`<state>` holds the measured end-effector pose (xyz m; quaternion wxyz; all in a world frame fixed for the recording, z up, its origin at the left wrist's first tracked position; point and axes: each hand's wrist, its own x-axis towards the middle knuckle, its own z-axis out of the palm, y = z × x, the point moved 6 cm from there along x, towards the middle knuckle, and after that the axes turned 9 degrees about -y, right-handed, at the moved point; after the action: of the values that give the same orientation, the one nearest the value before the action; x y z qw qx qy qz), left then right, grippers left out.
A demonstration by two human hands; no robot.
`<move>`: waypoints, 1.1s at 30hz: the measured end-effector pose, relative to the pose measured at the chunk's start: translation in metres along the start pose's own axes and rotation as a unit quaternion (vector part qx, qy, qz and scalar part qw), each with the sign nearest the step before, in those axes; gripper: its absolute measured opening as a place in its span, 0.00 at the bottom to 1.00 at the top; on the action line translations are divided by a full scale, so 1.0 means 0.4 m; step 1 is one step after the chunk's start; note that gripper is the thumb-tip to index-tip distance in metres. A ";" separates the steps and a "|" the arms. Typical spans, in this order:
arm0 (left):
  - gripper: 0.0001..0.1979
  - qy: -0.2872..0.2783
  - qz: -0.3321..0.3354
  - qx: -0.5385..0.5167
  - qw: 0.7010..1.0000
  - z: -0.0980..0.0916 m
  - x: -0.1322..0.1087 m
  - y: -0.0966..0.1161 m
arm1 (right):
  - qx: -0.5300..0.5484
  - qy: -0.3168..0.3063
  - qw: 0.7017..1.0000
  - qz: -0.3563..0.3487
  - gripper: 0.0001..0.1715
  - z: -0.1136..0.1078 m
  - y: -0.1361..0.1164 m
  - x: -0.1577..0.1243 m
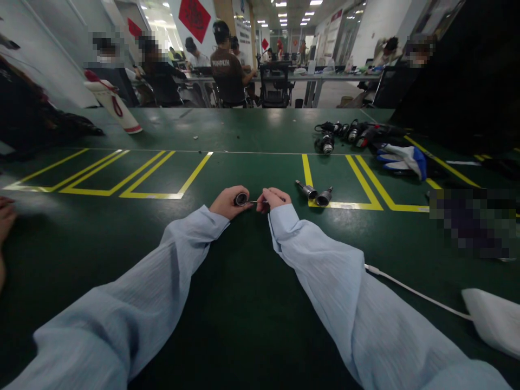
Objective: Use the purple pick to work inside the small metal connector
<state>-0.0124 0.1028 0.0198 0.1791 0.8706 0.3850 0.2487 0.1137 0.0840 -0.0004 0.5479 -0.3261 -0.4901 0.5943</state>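
Observation:
A round, dark metal part [241, 199] with a hollow end is gripped in my left hand [228, 202], its opening turned toward the camera. My right hand [274, 199] is closed in a pinch on a thin metal rod [254, 202], whose other end reaches the edge of the round part. To the right of my right hand, two similar metal parts [306, 190] [324, 197] lie close together on the green table by a yellow tape line.
The green table [244, 303] has yellow tape outlines. Dark tools [326, 143] and blue-white gloves [402, 160] lie at the back right, a white device [493, 319] with a cable at right. A bottle [117, 105] stands back left. Another person's hand [6, 216] shows at the left edge.

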 end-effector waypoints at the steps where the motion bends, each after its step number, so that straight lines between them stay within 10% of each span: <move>1: 0.11 0.005 -0.001 -0.001 1.000 -0.002 0.000 0.000 | 0.014 -0.004 1.000 0.008 0.16 -0.002 0.001 0.002; 33: 0.12 0.056 0.005 0.009 0.998 -0.019 -0.005 -0.002 | 0.081 -0.027 0.996 0.036 0.16 -0.008 0.016 0.014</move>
<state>-0.0184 0.1026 0.0249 0.1480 0.8588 0.3924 0.2943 0.1136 0.0906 -0.0066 0.5377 -0.2815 -0.4429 0.6599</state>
